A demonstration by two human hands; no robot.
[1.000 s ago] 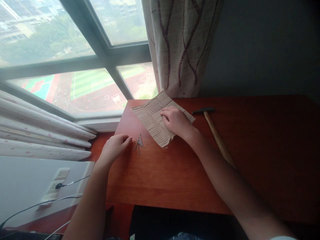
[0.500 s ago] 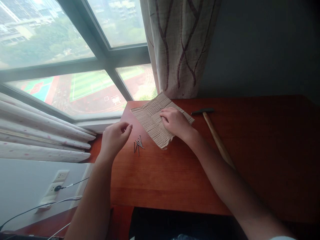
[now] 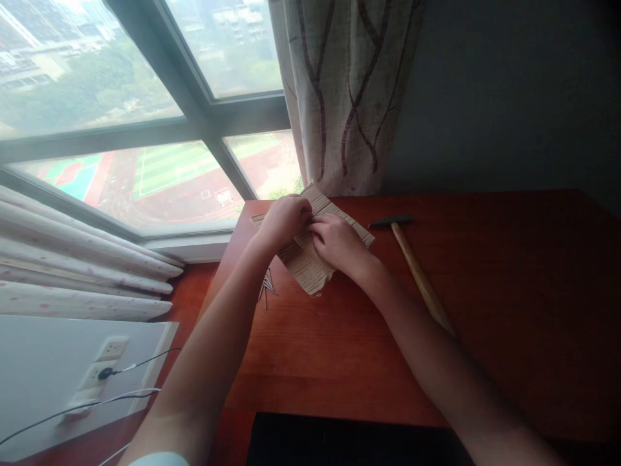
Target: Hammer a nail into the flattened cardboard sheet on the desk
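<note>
A torn piece of corrugated cardboard lies at the desk's far left corner. My left hand hovers over its upper part with fingers curled and pinched together; what they hold is hidden. My right hand lies flat on the cardboard's middle, its fingertips touching those of the left hand. A small heap of thin nails rests on the desk beside my left forearm, partly hidden by it. A hammer with a wooden handle and dark head lies to the right of the cardboard, untouched.
The red-brown wooden desk stands against a grey wall. A patterned curtain hangs behind the cardboard, with a large window to the left. A wall socket with a plugged cable sits at lower left.
My left hand has risen from the nails with fingers pinched and moved right onto the cardboard, meeting the right hand. The right hand and hammer stayed put.
</note>
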